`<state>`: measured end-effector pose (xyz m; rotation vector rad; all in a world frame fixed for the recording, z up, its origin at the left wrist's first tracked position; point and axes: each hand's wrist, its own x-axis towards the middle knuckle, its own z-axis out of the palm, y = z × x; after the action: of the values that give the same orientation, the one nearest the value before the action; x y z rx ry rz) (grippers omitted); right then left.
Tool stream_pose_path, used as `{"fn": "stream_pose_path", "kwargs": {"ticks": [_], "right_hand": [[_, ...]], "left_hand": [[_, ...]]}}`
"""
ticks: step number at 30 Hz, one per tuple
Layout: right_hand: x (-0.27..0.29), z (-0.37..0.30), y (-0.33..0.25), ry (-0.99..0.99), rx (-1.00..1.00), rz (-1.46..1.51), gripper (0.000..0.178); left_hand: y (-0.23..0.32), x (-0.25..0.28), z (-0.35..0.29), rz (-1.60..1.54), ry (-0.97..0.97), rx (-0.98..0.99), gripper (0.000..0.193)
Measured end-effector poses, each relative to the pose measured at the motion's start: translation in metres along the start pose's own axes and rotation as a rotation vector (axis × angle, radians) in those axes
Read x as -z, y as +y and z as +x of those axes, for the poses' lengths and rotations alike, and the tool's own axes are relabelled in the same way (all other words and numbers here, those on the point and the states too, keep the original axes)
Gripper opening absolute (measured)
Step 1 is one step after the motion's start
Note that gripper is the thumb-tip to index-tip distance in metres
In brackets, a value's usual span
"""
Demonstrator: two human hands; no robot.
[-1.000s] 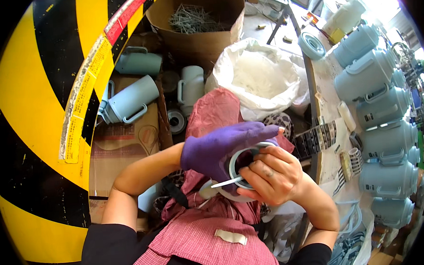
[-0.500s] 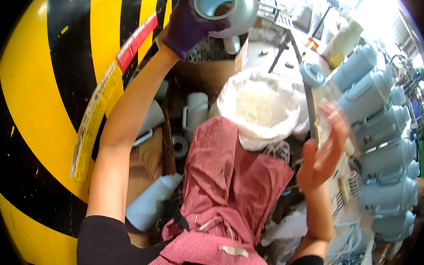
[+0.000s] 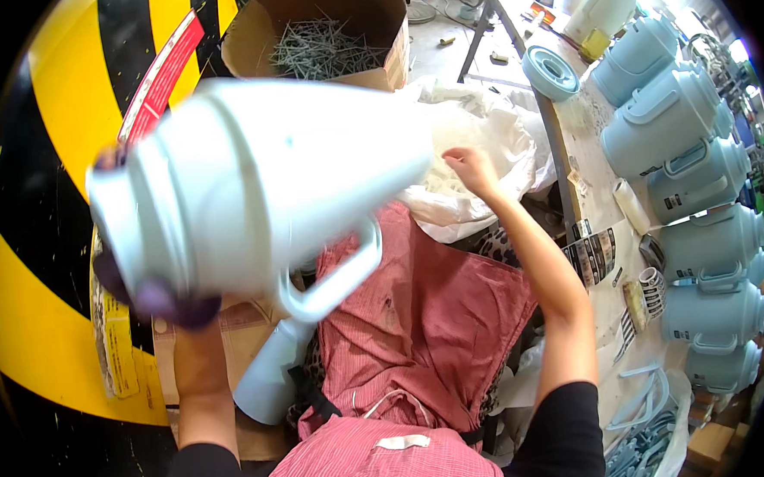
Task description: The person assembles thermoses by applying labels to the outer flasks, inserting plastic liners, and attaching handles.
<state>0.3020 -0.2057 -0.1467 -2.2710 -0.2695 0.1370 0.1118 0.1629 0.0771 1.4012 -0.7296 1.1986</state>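
Panel [image 3: 21, 283], striped yellow and black, bounds the workspace at nine o'clock; from where I stand, clock positions are read from the worker's lap, twelve straight ahead. A round carton [image 3: 242, 45] of thin grey rods stands between eleven and twelve. A white sack [image 3: 519, 136] sits at one, partly screened by the pale blue jug [image 3: 301, 169] held up at about eleven. A bench [image 3: 586, 146] runs from one to four, carrying a ring-shaped lid [image 3: 550, 72] at one and a row of similar jugs [image 3: 714, 184] at two to three. Loose handles [image 3: 642, 460] lie bagged at four. A blue vessel [image 3: 270, 378] leans near the lap at eight.

Labelling: a red strip [image 3: 162, 73] and a yellow strip [image 3: 118, 356] are fixed to the panel; a dark-printed sheet [image 3: 592, 258] lies at half past two; the bench jugs bear small dark labels.

Left hand [image 3: 168, 303], purple-gloved and blurred: fingers clamped around the jug's collar, forearm upright, jug tilted with its base toward one. Right hand [image 3: 475, 170], bare: raised at one, just beside that base, forearm slanting up from four; I cannot tell whether its fingers are together or apart.
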Motion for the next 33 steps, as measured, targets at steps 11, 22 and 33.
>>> {"fn": "stream_pose_path", "kwargs": {"ticks": [11,22,33], "right_hand": [[-0.044,0.055,0.029,-0.021,0.302,-0.530,0.011],[0.092,-0.153,-0.122,0.371,0.307,-0.024,0.032],[0.091,-0.247,-0.223,-0.119,0.130,0.246,0.043]], "left_hand": [[0.078,0.016,-0.102,-0.688,0.031,0.578,0.081],[0.081,-0.092,-0.078,-0.266,-0.742,0.648,0.070],[0.091,-0.093,-0.055,0.361,-0.855,0.022,0.019]]}}
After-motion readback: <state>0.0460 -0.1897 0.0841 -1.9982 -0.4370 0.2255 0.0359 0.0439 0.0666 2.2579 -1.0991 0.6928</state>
